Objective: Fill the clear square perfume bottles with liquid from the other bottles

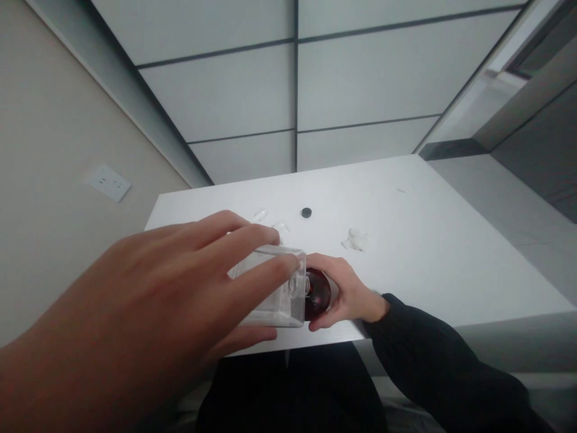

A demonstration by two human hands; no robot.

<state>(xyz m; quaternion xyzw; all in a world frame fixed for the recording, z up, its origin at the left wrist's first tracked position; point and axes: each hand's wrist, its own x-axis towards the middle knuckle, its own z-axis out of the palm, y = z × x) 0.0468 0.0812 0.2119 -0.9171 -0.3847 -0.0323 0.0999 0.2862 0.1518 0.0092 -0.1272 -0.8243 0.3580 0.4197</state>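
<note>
From the head view, the white tabletop (428, 252) has its near edge just below both hands. Its left edge runs close beside a beige wall with a socket plate (109, 182). The right half and the far right corner lie bare. A small black cap (306, 211), a crumpled white wad (355, 239) and two clear scraps (260, 213) sit beyond the hands, well apart from the near edge.

The left hand (180, 282) grasps a clear, square-sided bottle (274, 307) from above, fingers spread over its top face. The bottle looks colourless and see-through, with a short neck. The right hand (347, 294), in a black sleeve, is wrapped around a round dark red vessel (318, 294) near the near edge. What kind of vessel it is cannot be told.

The bottle lies tipped on its side, its long axis roughly left to right. Its neck points right and meets the dark red vessel.
</note>
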